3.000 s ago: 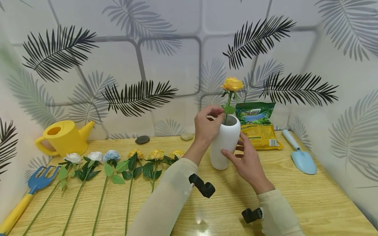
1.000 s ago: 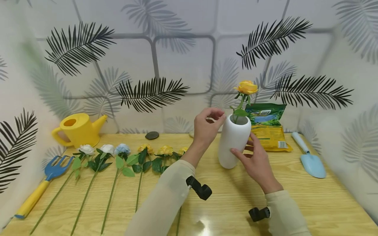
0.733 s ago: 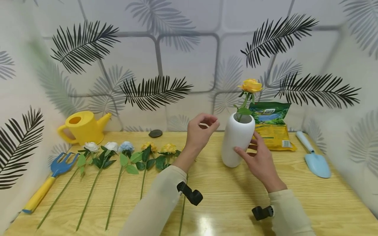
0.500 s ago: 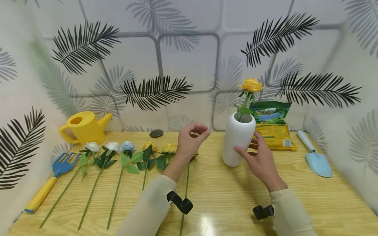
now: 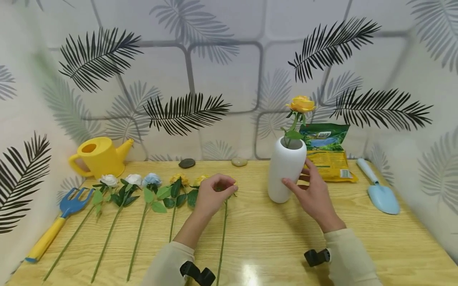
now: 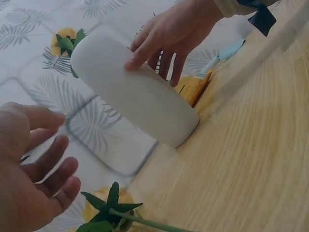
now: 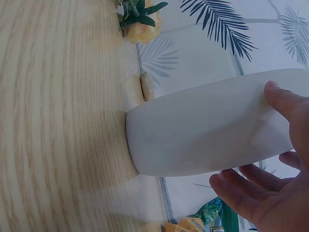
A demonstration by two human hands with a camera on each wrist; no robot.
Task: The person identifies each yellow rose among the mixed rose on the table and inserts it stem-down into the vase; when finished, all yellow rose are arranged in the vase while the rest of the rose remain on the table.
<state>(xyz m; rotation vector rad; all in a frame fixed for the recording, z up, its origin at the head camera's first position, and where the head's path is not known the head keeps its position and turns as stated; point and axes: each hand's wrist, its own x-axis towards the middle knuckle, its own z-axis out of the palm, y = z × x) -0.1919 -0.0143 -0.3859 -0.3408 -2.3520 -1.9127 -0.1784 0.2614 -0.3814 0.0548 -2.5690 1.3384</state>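
Note:
My right hand (image 5: 312,195) holds the side of a white vase (image 5: 284,171), thumb on the front and fingers round the far side. The vase stands on the table, and a yellow rose (image 5: 301,104) rises from its mouth. My left hand (image 5: 214,194) hovers over the heads of the lying yellow roses, fingers loosely curled with nothing between them. In the left wrist view a yellow rose head (image 6: 91,211) lies just below those fingers. Part of this rose is hidden by the hand in the head view, while its stem (image 5: 223,238) runs toward the front.
Left of my hand lie a yellow rose (image 5: 179,178), a blue rose (image 5: 152,179) and two white roses (image 5: 133,179). Beyond are a hand fork (image 5: 59,222), a watering can (image 5: 101,157), a dark stone (image 5: 187,163) and a pale stone (image 5: 239,161). A bag (image 5: 327,159) and a trowel (image 5: 383,198) sit right.
My left hand let go of the rose in the vase, then moved left and down to the lying yellow roses. The right hand stays on the vase.

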